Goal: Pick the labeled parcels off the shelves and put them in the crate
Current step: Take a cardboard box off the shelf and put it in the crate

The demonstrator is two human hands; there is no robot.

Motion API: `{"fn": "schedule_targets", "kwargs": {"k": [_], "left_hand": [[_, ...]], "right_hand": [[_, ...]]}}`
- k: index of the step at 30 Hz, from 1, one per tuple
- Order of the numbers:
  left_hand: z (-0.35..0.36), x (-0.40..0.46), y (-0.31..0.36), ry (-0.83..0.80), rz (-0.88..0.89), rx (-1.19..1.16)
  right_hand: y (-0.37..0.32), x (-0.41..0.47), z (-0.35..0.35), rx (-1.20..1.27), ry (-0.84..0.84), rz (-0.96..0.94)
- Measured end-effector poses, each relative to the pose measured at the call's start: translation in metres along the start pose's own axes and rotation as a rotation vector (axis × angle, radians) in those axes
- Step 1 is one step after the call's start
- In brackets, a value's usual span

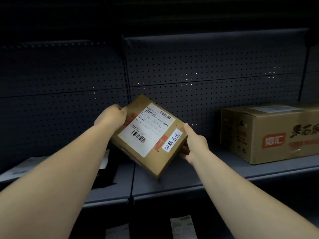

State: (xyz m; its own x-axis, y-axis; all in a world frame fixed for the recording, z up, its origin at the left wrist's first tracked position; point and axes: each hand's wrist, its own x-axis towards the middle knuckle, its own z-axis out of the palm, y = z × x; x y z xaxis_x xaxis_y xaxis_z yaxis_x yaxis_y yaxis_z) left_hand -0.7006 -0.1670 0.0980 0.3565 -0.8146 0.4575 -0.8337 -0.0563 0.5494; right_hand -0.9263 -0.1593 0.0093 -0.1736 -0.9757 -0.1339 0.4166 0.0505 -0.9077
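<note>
A flat brown cardboard parcel (156,158) with a white shipping label and a small handwritten white sticker is tilted above the grey shelf (172,183). My left hand (112,116) grips its upper left edge, fingers curled over the top. My right hand (195,144) grips its lower right corner, thumb on top and fingers underneath. The parcel is lifted off the shelf, held between both hands. No crate is in view.
A larger printed brown box (276,133) stands on the same shelf at the right. Dark bagged parcels (107,171) lie on the shelf at the left, partly behind my left arm. White-labelled packages (183,226) lie on the lower shelf. A perforated back panel (189,69) closes the rear.
</note>
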Motion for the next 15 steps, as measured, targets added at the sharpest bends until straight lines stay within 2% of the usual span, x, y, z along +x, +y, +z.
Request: {"fn": "schedule_targets", "kwargs": {"k": [9,15], "left_hand": [[0.010,-0.037,-0.028,0.022,-0.218,-0.407],[0.031,-0.058,-0.028,0.118,-0.238,-0.600]], "right_hand": [[-0.003,-0.004,0.013,-0.046,-0.087,-0.193],[-0.017,-0.001,0.001,-0.123,-0.187,-0.351]]}}
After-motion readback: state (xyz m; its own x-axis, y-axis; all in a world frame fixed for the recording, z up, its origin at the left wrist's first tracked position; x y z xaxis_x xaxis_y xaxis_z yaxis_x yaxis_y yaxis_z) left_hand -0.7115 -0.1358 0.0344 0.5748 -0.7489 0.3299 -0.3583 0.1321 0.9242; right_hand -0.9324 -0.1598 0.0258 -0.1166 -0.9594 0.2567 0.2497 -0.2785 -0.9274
